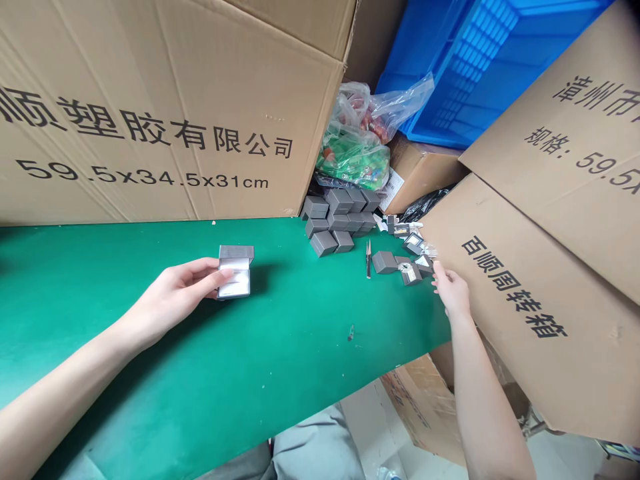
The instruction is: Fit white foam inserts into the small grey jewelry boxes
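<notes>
My left hand [173, 300] holds a small grey jewellery box [235, 283] over the green table, thumb and fingers on its left side. Its lid is raised, and a pale lining shows inside. On the far right, my right hand [451, 291] has its fingers bent at the edge of a group of small dark boxes [385, 262]. The fingertips are beside an opened box [424, 265]; whatever they pinch, if anything, is too small to make out. Left of that group lies a pair of tweezers [369, 259].
Closed grey boxes [340, 221] are stacked at the back. Behind them are plastic bags [357, 157] with green and red contents and a blue crate [440, 73]. Large cartons [165, 73] [540, 287] wall the back and right. A small dark piece [351, 332] lies on the green table [295, 373].
</notes>
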The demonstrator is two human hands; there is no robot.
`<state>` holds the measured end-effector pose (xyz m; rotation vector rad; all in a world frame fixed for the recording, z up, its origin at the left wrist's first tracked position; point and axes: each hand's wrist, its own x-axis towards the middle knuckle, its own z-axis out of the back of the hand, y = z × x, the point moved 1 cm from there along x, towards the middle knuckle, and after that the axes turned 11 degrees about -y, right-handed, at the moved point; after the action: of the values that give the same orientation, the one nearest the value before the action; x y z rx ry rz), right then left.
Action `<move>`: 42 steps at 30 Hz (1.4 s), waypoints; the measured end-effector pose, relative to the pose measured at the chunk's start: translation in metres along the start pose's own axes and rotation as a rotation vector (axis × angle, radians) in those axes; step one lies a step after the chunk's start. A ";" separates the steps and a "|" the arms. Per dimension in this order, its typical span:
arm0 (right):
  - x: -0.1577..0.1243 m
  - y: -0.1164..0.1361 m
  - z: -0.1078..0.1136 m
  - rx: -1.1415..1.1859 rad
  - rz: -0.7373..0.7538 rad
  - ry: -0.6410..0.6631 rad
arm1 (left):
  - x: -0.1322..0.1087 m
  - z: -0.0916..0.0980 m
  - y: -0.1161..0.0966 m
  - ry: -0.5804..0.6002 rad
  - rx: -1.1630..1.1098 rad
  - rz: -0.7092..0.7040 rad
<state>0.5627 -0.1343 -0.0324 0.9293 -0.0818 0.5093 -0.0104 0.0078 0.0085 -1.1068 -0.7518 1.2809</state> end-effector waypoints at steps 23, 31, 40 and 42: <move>-0.036 0.021 0.019 -0.114 0.421 -0.119 | -0.001 -0.002 -0.001 -0.016 0.030 0.023; -0.021 0.005 0.002 -0.099 0.399 -0.178 | -0.003 -0.006 -0.010 -0.046 0.011 0.024; -0.027 0.008 -0.002 -0.202 0.542 -0.281 | -0.006 -0.006 -0.013 -0.056 -0.021 0.040; -0.042 0.008 -0.001 -0.231 0.510 -0.241 | -0.006 -0.006 -0.012 -0.031 -0.043 0.028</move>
<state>0.5217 -0.1457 -0.0392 0.7356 -0.5956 0.8370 -0.0017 0.0019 0.0190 -1.1377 -0.7935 1.3130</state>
